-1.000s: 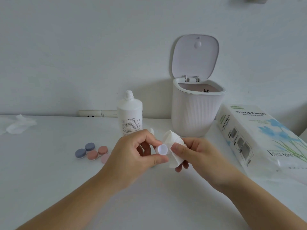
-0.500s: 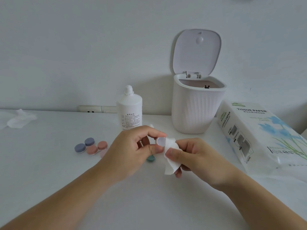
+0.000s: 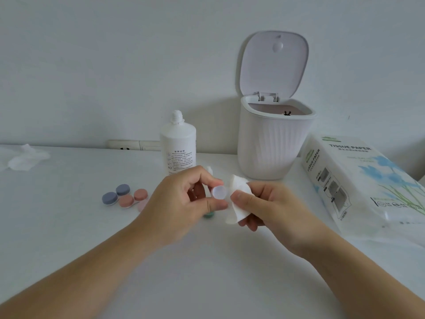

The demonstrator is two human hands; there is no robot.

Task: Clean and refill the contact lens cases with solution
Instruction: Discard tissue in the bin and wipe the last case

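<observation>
Pinching small translucent round lens-case cup between left hand thumb and fingers, above white desk. Gripping folded white tissue in right hand, just beside cup. Standing behind: white solution bottle, open white bin.

The left hand covers most of a green piece at frame centre, so only its lower rim shows; what it is cannot be told. Beside the pink case, a pale pink piece is half hidden by the same hand. A small white object behind the knuckles is mostly concealed. The tissue pack runs off the right edge. The fine print on the solution bottle is too small to read. The crumpled tissue at far left is blurred and cropped. The dark mark inside the bin is unidentifiable.
</observation>
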